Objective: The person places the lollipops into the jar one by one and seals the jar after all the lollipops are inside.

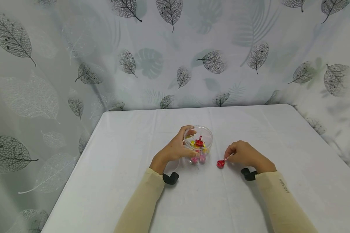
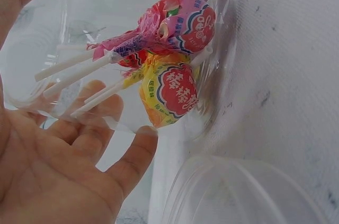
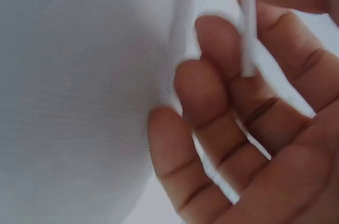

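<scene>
My left hand (image 1: 175, 148) grips a clear round jar (image 1: 210, 142) from its left side, thumb in front and fingers round the back. Inside the jar lie wrapped lollipops: a red one (image 1: 199, 142) on top, pink ones (image 2: 193, 28) and a yellow one (image 2: 172, 94) with white sticks. To the right of the jar, my right hand (image 1: 245, 156) pinches the stick of a red-wrapped lollipop (image 1: 220, 164), whose head is low over the tablecloth. In the right wrist view the white stick (image 3: 248, 38) pokes out below the thumb, and the candy head is out of sight.
A clear round plastic lid-like piece (image 2: 238, 192) lies on the white-covered table (image 1: 236, 207), close by the left wrist. Dark bands (image 1: 170, 178) circle both wrists. Leaf-printed curtains (image 1: 175, 64) hang behind the table and along its sides.
</scene>
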The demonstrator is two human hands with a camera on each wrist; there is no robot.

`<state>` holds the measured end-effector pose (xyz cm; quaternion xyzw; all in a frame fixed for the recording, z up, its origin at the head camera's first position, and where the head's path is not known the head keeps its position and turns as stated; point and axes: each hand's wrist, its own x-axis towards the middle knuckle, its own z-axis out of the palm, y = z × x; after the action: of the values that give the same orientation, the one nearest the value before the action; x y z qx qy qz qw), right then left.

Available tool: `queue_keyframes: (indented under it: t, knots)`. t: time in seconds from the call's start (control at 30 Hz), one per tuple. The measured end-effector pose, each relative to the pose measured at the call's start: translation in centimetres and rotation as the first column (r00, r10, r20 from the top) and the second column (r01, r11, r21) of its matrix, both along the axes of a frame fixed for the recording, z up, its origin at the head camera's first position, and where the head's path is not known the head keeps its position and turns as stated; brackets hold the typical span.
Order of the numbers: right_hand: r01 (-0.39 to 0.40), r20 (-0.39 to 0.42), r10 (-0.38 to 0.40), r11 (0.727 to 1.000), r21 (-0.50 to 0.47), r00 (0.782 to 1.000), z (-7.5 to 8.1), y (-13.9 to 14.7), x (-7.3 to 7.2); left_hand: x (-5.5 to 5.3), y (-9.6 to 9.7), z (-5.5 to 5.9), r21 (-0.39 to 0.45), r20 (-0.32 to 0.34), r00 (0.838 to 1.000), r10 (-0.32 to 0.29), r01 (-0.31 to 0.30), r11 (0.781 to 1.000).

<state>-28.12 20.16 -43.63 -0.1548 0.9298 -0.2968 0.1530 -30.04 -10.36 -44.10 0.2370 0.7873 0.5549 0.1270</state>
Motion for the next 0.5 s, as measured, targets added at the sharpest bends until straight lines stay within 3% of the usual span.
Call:
queue_keyframes:
  t: [0.23, 0.5]
  knots:
    - [0.023, 0.056, -0.013, 0.982, -0.186, 0.998, -0.1, 1.0, 0.2, -0.1, 0.0, 0.0, 0.008, 0.006, 1.0, -0.006, 0.006, 1.0]
    - [0.067, 0.122, -0.034, 0.96, -0.274, 0.992, -0.2, 1.6, 0.3, 0.0, 0.0, 0.0, 0.012, 0.016, 1.0, -0.005, 0.005, 1.0]
